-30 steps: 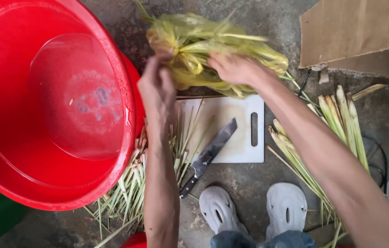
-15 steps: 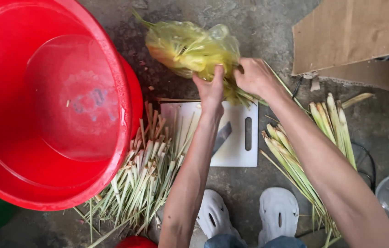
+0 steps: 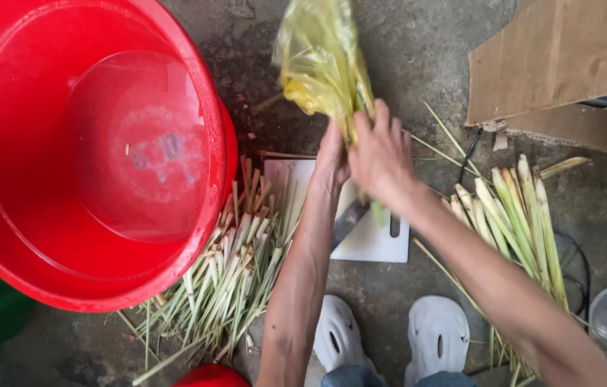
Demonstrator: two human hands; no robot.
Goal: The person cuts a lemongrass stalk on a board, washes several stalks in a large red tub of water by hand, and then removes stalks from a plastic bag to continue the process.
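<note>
— Both grips closed on the neck of the yellow plastic bag (image 3: pixel 321 61): right hand (image 3: pixel 382 154) wrapped around the gathered plastic, left hand (image 3: pixel 332 158) pressed in just beside it, touching.

— Held up off the floor, then?

— Raised above the grip, yes, bulging and tilted away; probably pinched at the neck to keep the contents from spilling. Contents not clear through the plastic.

— And under the grip?

— White cutting board (image 3: pixel 371 233) directly below, flat on the concrete floor (image 3: pixel 432 43), with a knife (image 3: pixel 350 218) lying across it, blade partly hidden by the wrists. Likely parked there to free both hands for the bag.

— To the left of the grip?

— Pile of trimmed stalks (image 3: pixel 232 279) fanned against the board's edge, and beyond them a big red basin (image 3: pixel 103 165), tipped on its side.

— To the right?

— Bundle of longer untrimmed stalks (image 3: pixel 518 215) laid roughly parallel, apart from the cut pile, seemingly sorted that way. Cardboard (image 3: pixel 554 64) farther off. White shoes (image 3: pixel 389 337) below, near the body.
</note>
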